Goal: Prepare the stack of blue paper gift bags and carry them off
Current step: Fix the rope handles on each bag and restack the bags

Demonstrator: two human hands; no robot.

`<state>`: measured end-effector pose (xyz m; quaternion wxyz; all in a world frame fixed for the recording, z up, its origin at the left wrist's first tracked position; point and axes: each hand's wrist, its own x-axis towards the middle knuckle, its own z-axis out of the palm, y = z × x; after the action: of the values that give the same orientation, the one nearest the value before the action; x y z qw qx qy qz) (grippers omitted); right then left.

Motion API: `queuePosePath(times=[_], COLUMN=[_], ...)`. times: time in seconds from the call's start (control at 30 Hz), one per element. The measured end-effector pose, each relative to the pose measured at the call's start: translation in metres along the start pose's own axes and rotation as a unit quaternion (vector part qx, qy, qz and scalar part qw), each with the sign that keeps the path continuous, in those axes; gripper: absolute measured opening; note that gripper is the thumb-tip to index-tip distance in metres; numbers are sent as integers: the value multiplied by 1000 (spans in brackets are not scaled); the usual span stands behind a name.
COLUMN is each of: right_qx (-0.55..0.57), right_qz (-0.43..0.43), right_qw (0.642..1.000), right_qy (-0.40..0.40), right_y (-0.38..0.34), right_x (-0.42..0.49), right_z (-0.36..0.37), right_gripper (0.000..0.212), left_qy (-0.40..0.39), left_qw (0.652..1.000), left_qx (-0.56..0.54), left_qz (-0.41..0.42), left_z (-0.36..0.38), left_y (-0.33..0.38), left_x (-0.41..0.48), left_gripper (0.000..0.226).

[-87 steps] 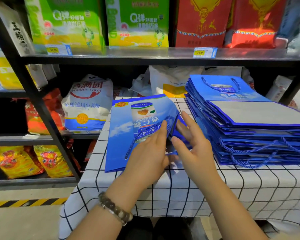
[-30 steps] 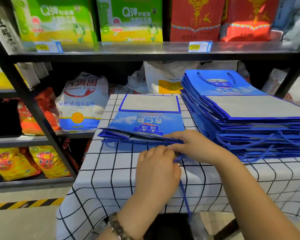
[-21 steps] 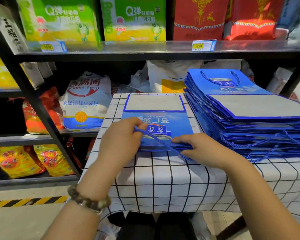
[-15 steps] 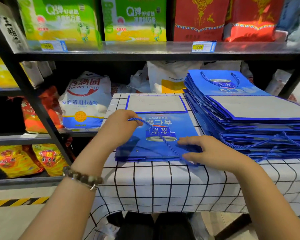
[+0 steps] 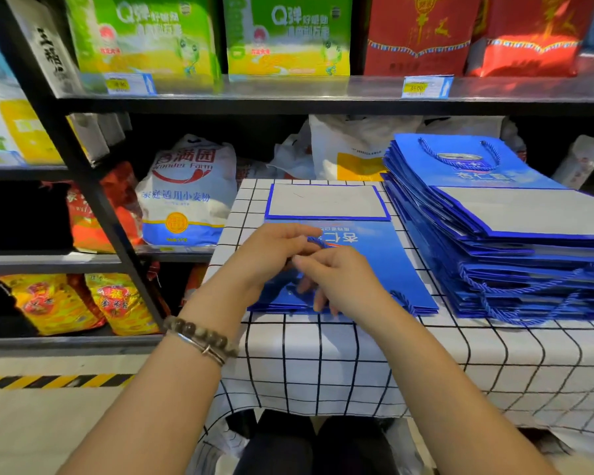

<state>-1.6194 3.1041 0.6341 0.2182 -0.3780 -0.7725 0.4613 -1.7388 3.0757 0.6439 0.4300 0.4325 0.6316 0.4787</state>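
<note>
The hands [image 5: 302,264] cover most of the flat bag's [image 5: 384,255] cord handle [image 5: 318,240]; the stack [image 5: 515,255] runs off the right edge.

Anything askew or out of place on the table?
Yes. The tall stack of blue gift bags on the right is fanned, its edges stepped rather than squared, and several rope handles spill out of its near side. The small pile beside it has one handle loop sticking out at its near right corner.

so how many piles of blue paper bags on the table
2. A tall stack of blue paper gift bags sits at the right of the checked table; a thin pile lies left of it, under the left hand and right hand. Others may be hidden.
</note>
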Motion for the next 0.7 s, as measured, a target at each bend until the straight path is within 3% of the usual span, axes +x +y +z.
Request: queuePosePath(times=[0.13, 0.27, 0.4, 0.57, 0.63, 0.7], right_qx=[107, 255, 235, 213, 172, 116], right_qz=[61, 95, 84, 54, 31, 16], right_qw=[992, 962, 968, 975, 984, 992], right_qy=[7, 19, 10, 28, 39, 36], right_y=[-3, -4, -2, 5, 8, 11], right_x=[10, 10, 10, 13, 14, 15], right_z=[10, 10, 13, 7, 0, -5], right_gripper=[12, 15, 13, 15, 13, 16], left_qy=[20, 46, 75, 122, 145, 117], left_qw=[991, 990, 988, 991, 976, 947], left_qx=[-135, -132, -133, -21, 136, 285], left_qz=[0, 19, 29, 57, 90, 88], left_z=[5, 13, 20, 17, -1, -16], left_y=[-6, -8, -5, -7, -14, -24], left_x=[-6, -5, -8, -7, -11, -21], left_gripper=[27, 34, 36, 38, 37, 37])
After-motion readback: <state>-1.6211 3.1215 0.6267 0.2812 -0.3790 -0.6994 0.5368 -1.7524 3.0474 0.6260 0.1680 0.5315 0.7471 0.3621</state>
